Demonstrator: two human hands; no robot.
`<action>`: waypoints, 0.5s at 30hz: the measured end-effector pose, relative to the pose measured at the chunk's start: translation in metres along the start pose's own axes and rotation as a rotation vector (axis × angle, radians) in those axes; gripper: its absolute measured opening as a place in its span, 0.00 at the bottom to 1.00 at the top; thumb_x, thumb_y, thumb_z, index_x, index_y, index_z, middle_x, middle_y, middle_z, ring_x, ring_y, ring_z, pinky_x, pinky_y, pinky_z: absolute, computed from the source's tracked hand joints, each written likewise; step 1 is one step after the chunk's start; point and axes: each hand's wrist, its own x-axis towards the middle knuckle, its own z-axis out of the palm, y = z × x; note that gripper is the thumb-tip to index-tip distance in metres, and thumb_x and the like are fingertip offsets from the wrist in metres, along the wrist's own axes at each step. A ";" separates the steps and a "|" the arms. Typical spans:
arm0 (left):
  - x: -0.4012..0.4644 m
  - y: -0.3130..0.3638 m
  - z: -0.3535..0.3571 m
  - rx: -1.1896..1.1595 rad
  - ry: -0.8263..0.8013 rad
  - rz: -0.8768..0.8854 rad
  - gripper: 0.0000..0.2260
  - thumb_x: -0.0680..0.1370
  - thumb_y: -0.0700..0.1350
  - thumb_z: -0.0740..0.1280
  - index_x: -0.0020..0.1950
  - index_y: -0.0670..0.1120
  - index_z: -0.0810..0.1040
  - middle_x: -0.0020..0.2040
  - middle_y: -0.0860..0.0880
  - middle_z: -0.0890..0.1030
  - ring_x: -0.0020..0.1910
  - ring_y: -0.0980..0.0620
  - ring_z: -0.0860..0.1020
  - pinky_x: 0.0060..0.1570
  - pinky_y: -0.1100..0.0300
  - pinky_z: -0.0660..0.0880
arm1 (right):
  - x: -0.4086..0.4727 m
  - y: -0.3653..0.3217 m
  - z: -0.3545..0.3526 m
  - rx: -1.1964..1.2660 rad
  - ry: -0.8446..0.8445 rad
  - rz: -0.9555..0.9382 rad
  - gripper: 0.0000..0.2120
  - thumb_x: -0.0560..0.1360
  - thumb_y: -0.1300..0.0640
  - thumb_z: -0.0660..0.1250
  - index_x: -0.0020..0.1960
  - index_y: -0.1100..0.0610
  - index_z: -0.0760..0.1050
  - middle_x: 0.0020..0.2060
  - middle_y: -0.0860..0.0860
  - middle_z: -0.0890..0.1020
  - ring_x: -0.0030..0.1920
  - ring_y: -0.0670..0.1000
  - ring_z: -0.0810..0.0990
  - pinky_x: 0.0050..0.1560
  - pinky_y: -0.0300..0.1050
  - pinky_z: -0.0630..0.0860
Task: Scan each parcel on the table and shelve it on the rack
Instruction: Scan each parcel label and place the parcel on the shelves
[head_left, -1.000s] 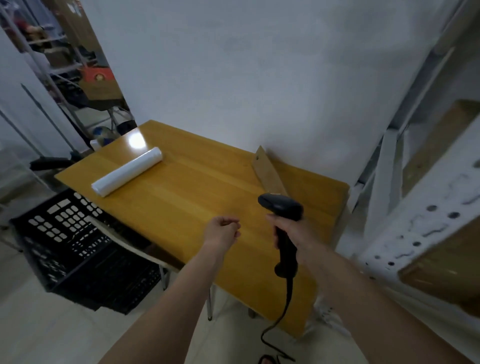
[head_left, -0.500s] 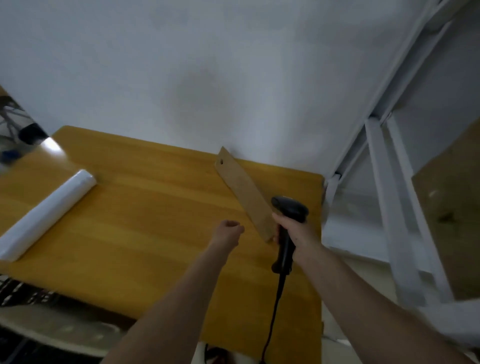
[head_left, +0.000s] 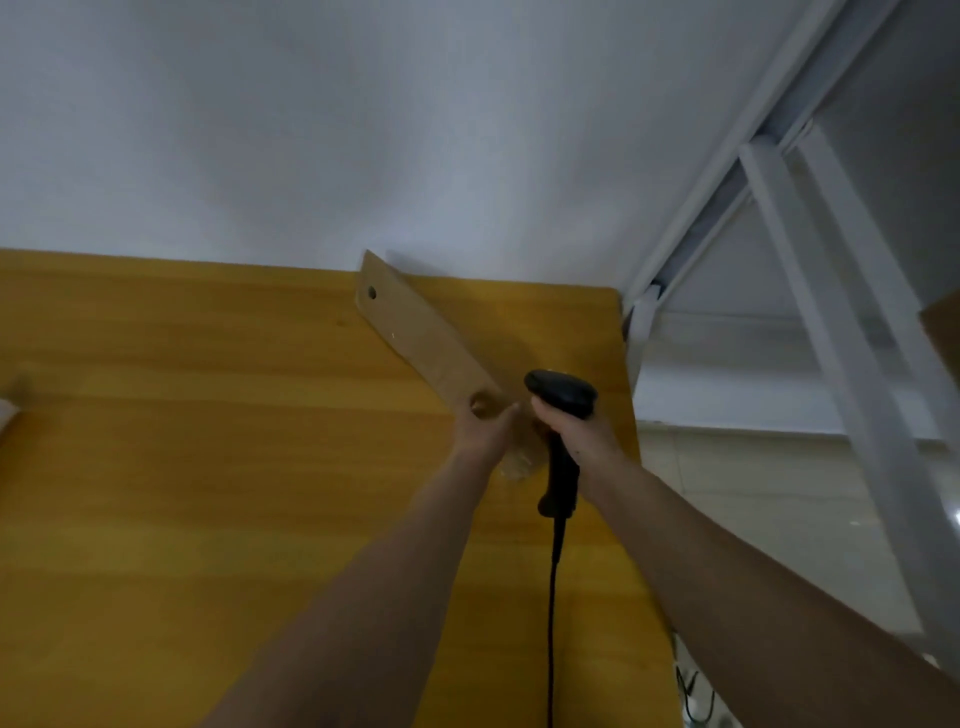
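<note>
A long flat brown cardboard parcel (head_left: 415, 332) lies slantwise on the yellow wooden table (head_left: 208, 493), its far end against the white wall. My left hand (head_left: 485, 423) holds the parcel's near end, thumb on top and fingers curled at its edge. Just to the right, my right hand (head_left: 574, 431) grips the handle of a black barcode scanner (head_left: 563, 397), whose head is level with the parcel's near end. The scanner's cable (head_left: 551, 597) hangs down toward me. A sliver of the white roll parcel (head_left: 6, 415) shows at the left edge.
The white metal rack (head_left: 810, 291) stands to the right of the table, with a brown box (head_left: 943, 327) on it at the frame's edge. A white wall backs the table. Pale floor and some cables (head_left: 693, 696) lie below right.
The view has swung right and closer to the table's far right corner. My left hand has reached forward from an empty fist to take the cardboard parcel's near end. The scanner stays in my right hand.
</note>
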 end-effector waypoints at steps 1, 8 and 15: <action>0.002 -0.003 0.004 -0.005 0.016 -0.013 0.37 0.75 0.57 0.71 0.78 0.52 0.57 0.75 0.46 0.65 0.70 0.43 0.69 0.64 0.43 0.73 | 0.001 0.003 -0.002 -0.005 -0.012 -0.002 0.28 0.70 0.48 0.77 0.65 0.58 0.75 0.54 0.54 0.82 0.54 0.58 0.81 0.60 0.58 0.77; 0.004 -0.024 0.008 0.059 0.105 0.060 0.33 0.79 0.50 0.66 0.80 0.53 0.52 0.76 0.46 0.63 0.71 0.41 0.69 0.63 0.42 0.74 | -0.004 0.014 -0.009 -0.064 -0.033 -0.014 0.25 0.68 0.47 0.78 0.60 0.56 0.77 0.51 0.51 0.81 0.49 0.52 0.80 0.43 0.45 0.74; -0.018 -0.048 -0.021 -0.018 0.061 0.145 0.23 0.84 0.43 0.54 0.79 0.52 0.55 0.73 0.47 0.68 0.69 0.43 0.70 0.64 0.45 0.73 | -0.007 0.015 0.003 -0.045 0.021 -0.036 0.27 0.70 0.48 0.76 0.64 0.58 0.74 0.51 0.51 0.79 0.51 0.54 0.77 0.56 0.53 0.75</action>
